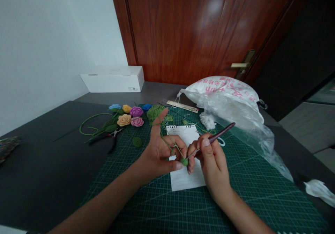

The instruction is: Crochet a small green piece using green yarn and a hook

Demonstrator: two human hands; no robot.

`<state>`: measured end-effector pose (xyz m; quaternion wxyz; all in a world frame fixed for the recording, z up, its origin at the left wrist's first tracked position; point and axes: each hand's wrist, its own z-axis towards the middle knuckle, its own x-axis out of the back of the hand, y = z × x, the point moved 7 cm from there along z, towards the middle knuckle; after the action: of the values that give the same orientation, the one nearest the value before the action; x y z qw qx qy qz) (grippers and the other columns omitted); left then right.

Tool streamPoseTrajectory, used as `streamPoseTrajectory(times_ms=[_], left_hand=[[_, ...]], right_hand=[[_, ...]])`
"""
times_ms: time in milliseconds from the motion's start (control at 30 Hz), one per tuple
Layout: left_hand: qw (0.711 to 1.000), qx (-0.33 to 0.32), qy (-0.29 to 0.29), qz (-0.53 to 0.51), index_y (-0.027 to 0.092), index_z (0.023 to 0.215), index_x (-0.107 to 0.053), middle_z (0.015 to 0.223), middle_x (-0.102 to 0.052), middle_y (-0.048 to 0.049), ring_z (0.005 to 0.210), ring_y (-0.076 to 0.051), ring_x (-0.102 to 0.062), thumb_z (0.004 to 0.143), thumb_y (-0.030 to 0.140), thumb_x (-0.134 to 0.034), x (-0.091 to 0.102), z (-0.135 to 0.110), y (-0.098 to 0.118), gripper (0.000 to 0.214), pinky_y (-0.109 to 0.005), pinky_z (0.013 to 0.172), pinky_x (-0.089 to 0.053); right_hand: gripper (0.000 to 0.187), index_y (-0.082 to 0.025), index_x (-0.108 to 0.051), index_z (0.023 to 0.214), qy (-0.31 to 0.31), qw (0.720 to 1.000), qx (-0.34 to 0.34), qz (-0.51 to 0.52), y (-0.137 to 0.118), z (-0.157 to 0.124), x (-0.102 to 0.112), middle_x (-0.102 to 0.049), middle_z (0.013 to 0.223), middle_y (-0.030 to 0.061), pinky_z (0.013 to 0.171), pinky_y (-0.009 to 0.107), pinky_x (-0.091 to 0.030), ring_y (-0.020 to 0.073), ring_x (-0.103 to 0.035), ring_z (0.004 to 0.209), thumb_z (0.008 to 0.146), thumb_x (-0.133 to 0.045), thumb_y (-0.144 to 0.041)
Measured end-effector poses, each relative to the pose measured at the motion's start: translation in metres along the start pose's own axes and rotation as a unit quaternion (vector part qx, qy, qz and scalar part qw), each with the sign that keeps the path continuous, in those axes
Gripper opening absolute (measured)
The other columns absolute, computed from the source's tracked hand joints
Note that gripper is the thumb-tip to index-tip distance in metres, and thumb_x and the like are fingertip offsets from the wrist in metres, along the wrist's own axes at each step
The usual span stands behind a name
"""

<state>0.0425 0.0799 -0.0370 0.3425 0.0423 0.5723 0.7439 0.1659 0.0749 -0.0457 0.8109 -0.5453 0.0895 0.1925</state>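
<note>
A small round green crochet piece (184, 161) is pinched between the thumb and fingers of my left hand (164, 150). Green yarn (165, 141) runs over that hand's fingers, and its index finger points up. My right hand (211, 157) grips a crochet hook (221, 132) by its dark handle, pen-like, with the metal shaft reaching the green piece. Whether the hook's tip is inside a stitch is too small to tell. Under both hands lies a white notepad sheet (187, 181). Behind my left hand sits a ball of green yarn (154, 113).
Crocheted flowers (124, 119) and pliers (112, 136) lie left on the dark table. A green cutting mat (146, 202) spreads beneath everything. Further back are a white box (112, 80), a ruler (183, 106), white stuffing (208, 121) and a big plastic bag (225, 90).
</note>
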Motion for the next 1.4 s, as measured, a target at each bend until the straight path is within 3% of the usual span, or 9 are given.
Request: streamPoseTrajectory(times_ms=[333, 533, 833, 1167, 1400], left_hand=[[1.0, 0.015, 0.016, -0.009, 0.048, 0.156, 0.021, 0.088, -0.071, 0.0053, 0.069, -0.019, -0.072, 0.076, 0.015, -0.088, 0.0013, 0.0005, -0.0047, 0.139, -0.034, 0.066, -0.055], [0.999, 0.023, 0.022, -0.012, 0.04, 0.16, 0.016, 0.088, -0.072, 0.0032, 0.071, -0.016, -0.07, 0.076, 0.011, -0.087, 0.0013, 0.0003, -0.0027, 0.136, -0.031, 0.067, -0.055], [0.998, 0.033, 0.047, -0.001, 0.033, 0.162, 0.01, 0.084, -0.072, 0.0022, 0.064, -0.013, -0.064, 0.078, 0.008, -0.084, 0.0027, -0.0011, -0.001, 0.128, -0.027, 0.061, -0.05], [0.997, 0.04, 0.062, 0.018, 0.029, 0.159, -0.009, 0.08, -0.072, 0.0029, 0.066, -0.013, -0.064, 0.076, 0.007, -0.082, 0.0033, -0.002, -0.0008, 0.113, -0.028, 0.064, -0.048], [1.0, 0.002, 0.031, -0.001, 0.031, 0.159, -0.004, 0.084, -0.072, 0.0023, 0.068, -0.015, -0.067, 0.077, 0.003, -0.08, -0.001, -0.0016, 0.0037, 0.115, -0.028, 0.063, -0.052]], right_hand=[[0.027, -0.024, -0.048, 0.087, 0.002, 1.0, -0.012, -0.007, 0.0047, -0.0006, 0.0016, -0.06, 0.053, -0.0081, 0.047, 0.024, -0.046, 0.0107, -0.055, 0.041, 0.108, -0.045, -0.04], [0.029, -0.025, -0.047, 0.084, 0.023, 1.0, -0.006, -0.016, 0.0017, 0.0004, 0.0029, -0.059, 0.053, -0.0077, 0.043, 0.024, -0.044, 0.0122, -0.056, 0.041, 0.105, -0.051, -0.045], [0.026, -0.025, -0.05, 0.087, 0.017, 1.0, 0.005, -0.009, 0.0017, -0.0005, 0.0039, -0.06, 0.055, -0.0082, 0.046, 0.025, -0.044, 0.0113, -0.056, 0.043, 0.108, -0.046, -0.038], [0.024, -0.024, -0.052, 0.09, 0.002, 1.0, 0.012, -0.028, 0.004, -0.0065, 0.0072, -0.067, 0.076, -0.0031, 0.055, 0.026, -0.048, 0.0106, -0.062, 0.058, 0.11, -0.042, -0.034], [0.025, -0.025, -0.051, 0.09, 0.01, 0.999, 0.007, 0.035, 0.002, -0.0035, 0.0024, -0.062, 0.063, -0.0061, 0.058, 0.026, -0.049, 0.0116, -0.061, 0.056, 0.111, -0.039, -0.032]])
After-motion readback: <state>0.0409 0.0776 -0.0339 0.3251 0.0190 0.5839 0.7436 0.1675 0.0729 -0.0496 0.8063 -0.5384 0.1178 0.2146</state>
